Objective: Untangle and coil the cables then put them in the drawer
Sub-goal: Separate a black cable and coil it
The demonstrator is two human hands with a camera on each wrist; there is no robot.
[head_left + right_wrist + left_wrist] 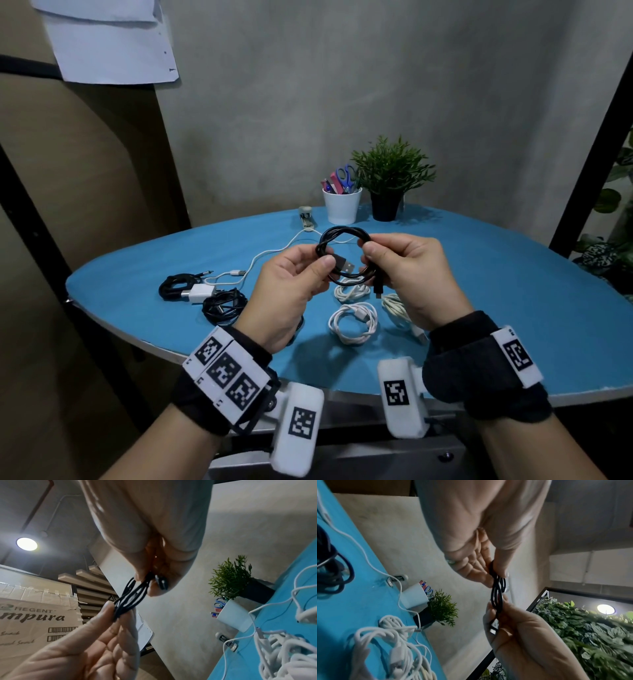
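- Two hands hold one black cable [344,255] up in the air, above the middle of the blue table [513,291].
- It is wound into a small ring. The left hand [291,284] pinches the ring's left side with thumb and fingers. The big flat plug [343,264] pokes out past that thumb, pointing right.
- The right hand [407,274] has its fingers curled round the ring's right side. The small plug [377,293] hangs below it.
- The ring sits right between both hands, flat face toward the person, so either hand is just as near.
- I think the loose plug end needs tucking in next.
- White coils [354,322] lie on the table under the hands. Black coils [222,306] lie to the left. One white cable [274,251] is not coiled yet.
- I cannot see the drawer.
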